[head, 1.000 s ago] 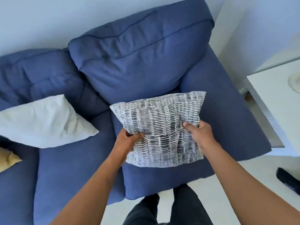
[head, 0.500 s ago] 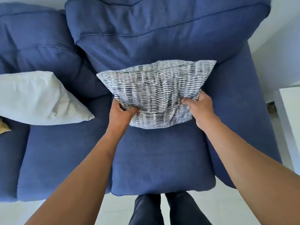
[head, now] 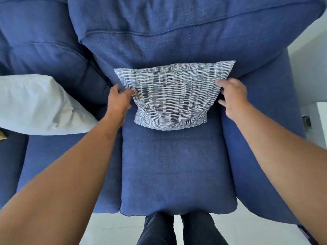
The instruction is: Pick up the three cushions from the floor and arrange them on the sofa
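Observation:
A grey-and-white patterned cushion leans against the back cushion of the blue sofa, its lower edge resting on the right seat. My left hand grips its left side, thumb on the front. My right hand holds its right edge, fingers partly spread. A white cushion lies on the seat to the left. A sliver of a yellow cushion shows at the far left edge, mostly out of frame.
The sofa's right armrest runs beside the seat. Pale floor and my dark trouser legs are below the seat's front edge. A white wall and furniture stand to the right.
The patterned cushion has been pushed back and up against the sofa's backrest, and my hands have slid out to its two sides. My head has moved closer over the seat.

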A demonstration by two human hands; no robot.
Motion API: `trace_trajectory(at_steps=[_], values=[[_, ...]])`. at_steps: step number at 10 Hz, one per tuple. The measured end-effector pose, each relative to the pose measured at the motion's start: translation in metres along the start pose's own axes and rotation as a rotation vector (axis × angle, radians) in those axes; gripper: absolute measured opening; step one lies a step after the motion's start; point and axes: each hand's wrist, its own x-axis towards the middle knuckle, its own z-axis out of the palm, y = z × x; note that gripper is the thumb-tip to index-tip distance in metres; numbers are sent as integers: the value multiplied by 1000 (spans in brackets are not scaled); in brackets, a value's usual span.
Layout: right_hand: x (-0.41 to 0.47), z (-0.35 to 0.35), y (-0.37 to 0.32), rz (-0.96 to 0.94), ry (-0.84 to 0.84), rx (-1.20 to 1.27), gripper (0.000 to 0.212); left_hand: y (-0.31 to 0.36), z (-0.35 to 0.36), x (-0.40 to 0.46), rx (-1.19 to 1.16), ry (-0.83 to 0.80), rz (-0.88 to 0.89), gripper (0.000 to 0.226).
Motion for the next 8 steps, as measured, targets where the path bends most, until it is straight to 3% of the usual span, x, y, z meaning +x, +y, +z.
trace_trajectory(at_steps=[1, 2, 3, 4, 6, 7, 8], values=[[6, 3, -23, -27, -27, 26, 11, 20, -4, 8, -20, 11, 12, 44], [15, 7, -37, -173, 7, -55, 9, 36, -6, 13, 105, 94, 133, 20], [20, 2, -36, -255, 108, -39, 14, 40, -8, 15, 126, 187, 187, 29], [16, -1, -26, -222, 48, -75, 10, 39, -12, 7, 110, 217, 180, 29], [-13, -4, -20, -200, -14, -109, 32, 24, -14, -23, 55, 173, 143, 22], [-34, -12, -20, -197, -44, -113, 34, 13, -20, -44, 93, 173, 124, 44], [-66, -29, 0, -160, -47, -184, 57, -34, -34, -89, 227, 168, 95, 43]])
